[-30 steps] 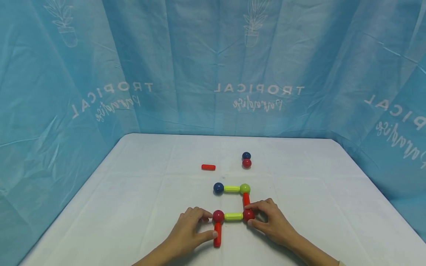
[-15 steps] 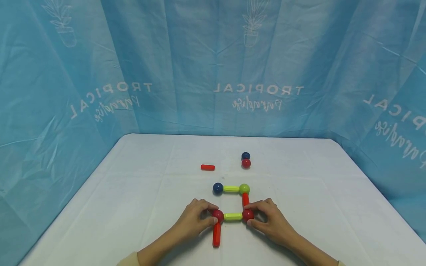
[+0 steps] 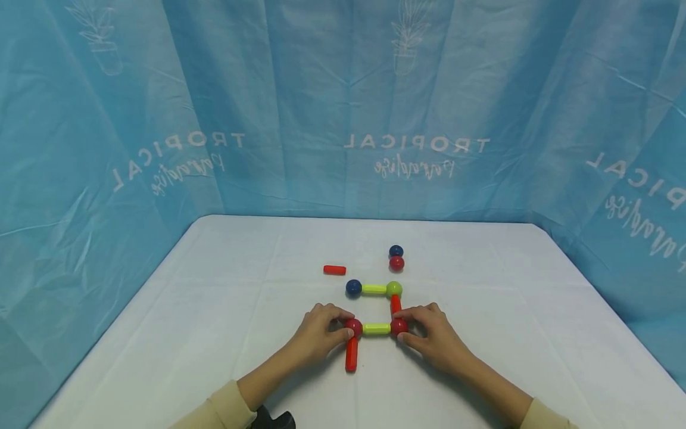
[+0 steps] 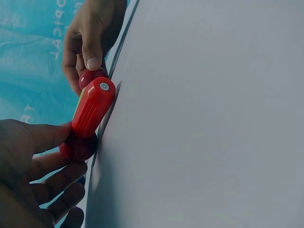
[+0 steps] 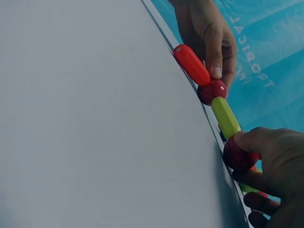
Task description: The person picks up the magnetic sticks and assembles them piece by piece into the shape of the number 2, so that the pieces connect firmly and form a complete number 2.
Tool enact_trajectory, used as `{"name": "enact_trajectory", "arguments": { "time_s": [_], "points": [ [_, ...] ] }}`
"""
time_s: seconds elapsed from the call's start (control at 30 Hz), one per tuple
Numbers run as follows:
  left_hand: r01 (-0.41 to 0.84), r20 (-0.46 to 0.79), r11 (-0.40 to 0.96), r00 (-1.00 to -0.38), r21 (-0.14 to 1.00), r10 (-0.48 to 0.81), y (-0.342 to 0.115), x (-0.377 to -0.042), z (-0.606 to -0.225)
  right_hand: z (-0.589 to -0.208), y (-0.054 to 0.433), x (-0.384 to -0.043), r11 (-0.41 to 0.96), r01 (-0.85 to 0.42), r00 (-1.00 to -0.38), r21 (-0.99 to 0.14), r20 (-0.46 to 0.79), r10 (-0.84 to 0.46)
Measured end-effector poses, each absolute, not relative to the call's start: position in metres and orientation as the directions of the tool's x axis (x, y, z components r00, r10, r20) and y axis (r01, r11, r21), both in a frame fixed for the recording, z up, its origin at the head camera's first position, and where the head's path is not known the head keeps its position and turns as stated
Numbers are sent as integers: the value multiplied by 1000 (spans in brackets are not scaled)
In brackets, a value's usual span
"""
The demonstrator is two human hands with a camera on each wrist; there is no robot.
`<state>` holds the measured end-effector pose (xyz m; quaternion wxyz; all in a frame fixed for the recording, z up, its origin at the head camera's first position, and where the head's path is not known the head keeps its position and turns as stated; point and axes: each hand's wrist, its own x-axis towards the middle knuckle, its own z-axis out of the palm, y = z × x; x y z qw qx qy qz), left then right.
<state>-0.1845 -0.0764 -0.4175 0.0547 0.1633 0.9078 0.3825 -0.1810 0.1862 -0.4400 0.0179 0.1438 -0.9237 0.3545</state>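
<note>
My left hand [image 3: 320,335] pinches a red ball [image 4: 79,147] between thumb and fingers. From that ball a red rod [image 3: 351,355] points towards the near edge, its metal tip showing in the left wrist view. A yellow-green rod [image 3: 376,329] links it to a second red ball [image 5: 240,154], which my right hand [image 3: 436,338] pinches. Beyond the right hand another red rod [image 3: 396,304] runs to a green ball [image 3: 393,289]. From there a yellow-green rod [image 3: 373,289] reaches left to a dark blue ball [image 3: 354,288]. All these pieces form one joined chain on the table.
Farther back lie a loose red rod [image 3: 334,270] and, to its right, a blue ball [image 3: 396,251] touching a red ball [image 3: 396,264]. The white-covered table [image 3: 225,286] meets a blue printed curtain [image 3: 311,107] behind. A black object [image 3: 273,419] shows by the left sleeve.
My left hand went from the near red rod to the left red ball and took hold of it. Then both hands slid the whole joined chain away from me, towards the loose pieces.
</note>
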Motion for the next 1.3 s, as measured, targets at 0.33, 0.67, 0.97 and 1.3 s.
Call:
{"name": "enact_trajectory", "arguments": {
  "time_s": [0.33,0.67,0.97,1.3],
  "points": [
    [266,46,663,-943,700,329,-72,-206,-422,-436,187,-200,727,-263,-963,-634,126,-239],
    [227,4,648,-945,727,326,-72,-207,-421,-422,196,-228,738,-255,-967,-625,153,-205],
    [173,-49,628,-946,759,320,-73,-211,-424,-417,200,-289,797,-198,-974,-571,203,-97],
    [141,-74,619,-948,773,309,-74,-213,-427,-424,190,-319,815,-122,-989,-567,141,-50]
  ]
}}
